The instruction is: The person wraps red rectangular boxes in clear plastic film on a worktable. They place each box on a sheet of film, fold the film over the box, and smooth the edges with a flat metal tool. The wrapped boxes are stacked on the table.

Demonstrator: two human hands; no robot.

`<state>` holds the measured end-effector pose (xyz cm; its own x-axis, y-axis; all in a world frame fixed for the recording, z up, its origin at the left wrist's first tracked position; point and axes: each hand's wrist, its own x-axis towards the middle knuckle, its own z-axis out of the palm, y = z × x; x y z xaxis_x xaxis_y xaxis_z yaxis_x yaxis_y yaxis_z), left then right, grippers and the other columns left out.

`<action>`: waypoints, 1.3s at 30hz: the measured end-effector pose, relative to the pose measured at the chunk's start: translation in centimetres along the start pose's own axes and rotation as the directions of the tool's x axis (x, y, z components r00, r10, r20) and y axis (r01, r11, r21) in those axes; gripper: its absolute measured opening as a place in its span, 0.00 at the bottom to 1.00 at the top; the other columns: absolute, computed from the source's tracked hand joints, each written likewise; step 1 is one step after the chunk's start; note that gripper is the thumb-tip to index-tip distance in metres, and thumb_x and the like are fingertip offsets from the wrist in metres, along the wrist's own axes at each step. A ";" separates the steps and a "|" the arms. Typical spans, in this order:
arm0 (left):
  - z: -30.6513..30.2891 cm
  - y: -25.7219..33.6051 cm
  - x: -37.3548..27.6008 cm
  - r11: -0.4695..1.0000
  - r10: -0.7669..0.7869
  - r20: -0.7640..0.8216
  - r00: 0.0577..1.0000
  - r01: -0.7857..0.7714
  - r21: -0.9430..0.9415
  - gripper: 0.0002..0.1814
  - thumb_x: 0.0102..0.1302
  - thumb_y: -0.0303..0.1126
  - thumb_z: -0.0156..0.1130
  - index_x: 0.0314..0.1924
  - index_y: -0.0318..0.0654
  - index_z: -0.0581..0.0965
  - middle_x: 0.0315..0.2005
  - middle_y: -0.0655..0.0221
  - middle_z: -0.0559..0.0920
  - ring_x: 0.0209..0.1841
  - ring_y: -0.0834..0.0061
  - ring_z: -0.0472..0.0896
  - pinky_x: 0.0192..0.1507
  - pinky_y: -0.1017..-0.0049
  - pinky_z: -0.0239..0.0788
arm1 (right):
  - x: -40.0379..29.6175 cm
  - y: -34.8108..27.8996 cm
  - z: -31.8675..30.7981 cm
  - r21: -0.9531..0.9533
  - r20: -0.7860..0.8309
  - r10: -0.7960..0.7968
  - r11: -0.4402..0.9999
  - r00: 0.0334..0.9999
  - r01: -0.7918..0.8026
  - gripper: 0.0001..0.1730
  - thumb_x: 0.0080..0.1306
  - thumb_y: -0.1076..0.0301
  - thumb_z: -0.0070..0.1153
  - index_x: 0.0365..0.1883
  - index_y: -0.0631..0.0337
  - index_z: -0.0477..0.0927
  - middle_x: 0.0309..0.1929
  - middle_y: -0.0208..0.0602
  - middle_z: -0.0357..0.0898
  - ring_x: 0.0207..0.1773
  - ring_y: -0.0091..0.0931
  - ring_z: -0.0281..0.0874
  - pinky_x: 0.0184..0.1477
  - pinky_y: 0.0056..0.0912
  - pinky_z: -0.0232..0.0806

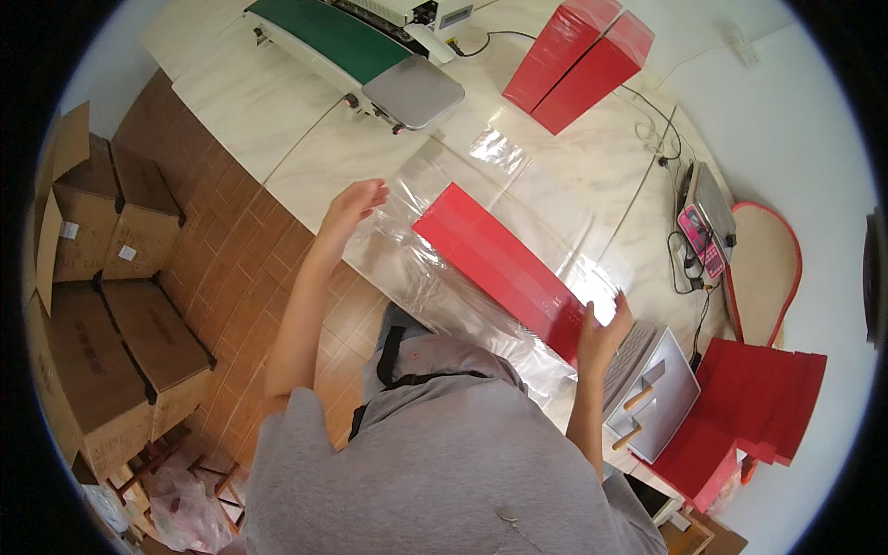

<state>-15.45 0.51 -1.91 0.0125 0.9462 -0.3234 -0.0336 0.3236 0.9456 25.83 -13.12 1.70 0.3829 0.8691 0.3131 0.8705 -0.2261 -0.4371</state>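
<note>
A long red box (506,263) lies slantwise on the table in front of me. Clear plastic film (451,291) spreads around it on both sides, wrinkled and shiny, and glare on the box's top suggests film covers part of it. My left hand (357,205) is by the film's left edge, beyond the box's far left end, its fingers bent close together; whether they pinch the film is unclear. At the opposite end of the box, my right hand (605,336) has thumb and fingers around the film, with the thumb against the box end.
A machine with a green conveyor belt (333,35) stands at the back left. Two film-covered red boxes (579,66) stand at the back. A pink-keyed scale (704,232), cables, a pictured box (655,395) and red boxes (749,409) are rightward. Cardboard cartons (118,333) stack left.
</note>
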 end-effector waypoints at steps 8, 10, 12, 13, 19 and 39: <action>2.3 3.1 3.6 0.974 -0.151 0.399 0.904 0.068 0.217 0.25 0.65 0.45 0.69 0.52 0.31 0.81 0.42 0.63 0.86 0.45 0.76 0.83 0.48 0.76 0.72 | -3.9 7.8 -2.7 0.480 0.564 0.576 0.355 0.592 -0.802 0.35 0.69 0.49 0.62 0.64 0.64 0.69 0.46 0.38 0.81 0.46 0.25 0.78 0.48 0.32 0.71; 2.5 3.7 3.6 0.968 -0.161 0.379 0.912 0.072 0.239 0.23 0.65 0.44 0.69 0.49 0.30 0.82 0.40 0.65 0.86 0.43 0.77 0.83 0.48 0.76 0.72 | -5.2 7.3 -3.0 0.544 0.669 0.518 0.147 0.533 -0.826 0.25 0.70 0.48 0.61 0.54 0.59 0.76 0.38 0.30 0.81 0.39 0.17 0.76 0.42 0.25 0.69; 2.3 4.1 3.6 0.955 -0.170 0.352 0.920 0.067 0.288 0.22 0.65 0.43 0.70 0.46 0.30 0.82 0.39 0.65 0.86 0.42 0.77 0.83 0.47 0.76 0.73 | -5.4 5.0 -3.2 0.555 0.618 0.522 0.240 0.588 -0.797 0.23 0.70 0.48 0.61 0.48 0.60 0.79 0.39 0.30 0.81 0.36 0.18 0.76 0.40 0.23 0.68; 2.6 4.1 3.8 0.946 -0.172 0.351 0.921 0.054 0.321 0.21 0.65 0.43 0.70 0.45 0.30 0.83 0.39 0.66 0.86 0.42 0.77 0.83 0.47 0.77 0.73 | -5.4 4.3 -3.6 0.556 0.584 0.535 0.285 0.611 -0.781 0.22 0.70 0.49 0.61 0.45 0.61 0.80 0.39 0.29 0.81 0.35 0.18 0.76 0.39 0.22 0.68; 2.9 3.5 4.3 0.936 -0.117 0.344 0.932 -0.013 0.353 0.18 0.68 0.40 0.67 0.46 0.29 0.83 0.38 0.69 0.85 0.41 0.80 0.82 0.46 0.77 0.73 | -5.4 6.3 -2.7 0.593 0.384 0.516 0.498 0.766 -0.633 0.12 0.69 0.66 0.63 0.36 0.69 0.83 0.34 0.36 0.85 0.36 0.22 0.80 0.42 0.25 0.72; 2.1 3.0 5.4 0.897 -0.220 0.265 0.939 0.087 0.434 0.10 0.69 0.39 0.67 0.36 0.40 0.82 0.31 0.76 0.82 0.33 0.85 0.77 0.45 0.79 0.71 | -5.7 6.8 -2.0 0.763 0.448 0.420 0.280 0.789 -0.582 0.10 0.71 0.65 0.62 0.35 0.65 0.83 0.35 0.33 0.85 0.39 0.21 0.81 0.48 0.28 0.74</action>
<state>-13.36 6.62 -0.72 0.2842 0.8170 -0.5018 0.4050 0.3720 0.8352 30.21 -20.47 -1.34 0.5296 0.7878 -0.3144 -0.2152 -0.2337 -0.9482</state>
